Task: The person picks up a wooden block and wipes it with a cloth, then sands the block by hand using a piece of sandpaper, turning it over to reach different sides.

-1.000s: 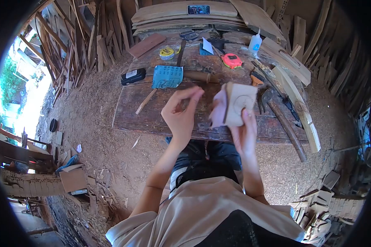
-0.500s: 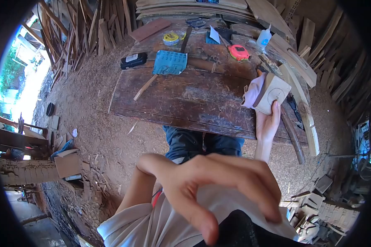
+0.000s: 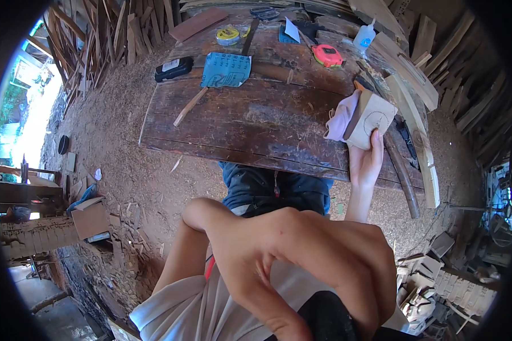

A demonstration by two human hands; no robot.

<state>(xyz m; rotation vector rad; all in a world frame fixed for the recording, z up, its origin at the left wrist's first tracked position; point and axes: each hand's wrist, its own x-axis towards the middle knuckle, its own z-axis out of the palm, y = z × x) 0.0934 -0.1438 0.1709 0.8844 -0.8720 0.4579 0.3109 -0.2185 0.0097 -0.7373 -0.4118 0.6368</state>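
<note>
Up close, no brand or wording can be read anywhere; the blue sheet (image 3: 226,69) on the desk (image 3: 256,128) carries rows of dark marks too small to make out, and the black box (image 3: 173,68) has a pale label that is likewise unreadable. The wooden block (image 3: 371,120) is a pale, squarish piece with a circle drawn in thin line on its broad face, and a pinkish cloth (image 3: 341,124) lies folded against its left side. The right hand (image 3: 365,162) holds both from below, thumb up on the block's lower edge, fingers closed behind it, above the desk's right end. The left hand (image 3: 301,267) is raised very near the camera, fingers curled downward and loosely spread, gripping nothing that can be seen; it hides much of the person's light shirt. Farther back on the dark plank desk lie an orange tape measure (image 3: 327,55), a yellow tape measure (image 3: 228,35), a white glue bottle (image 3: 363,37) and a thin wooden stick (image 3: 190,106). Planks lean along the right edge, and sawdust covers the floor.
</note>
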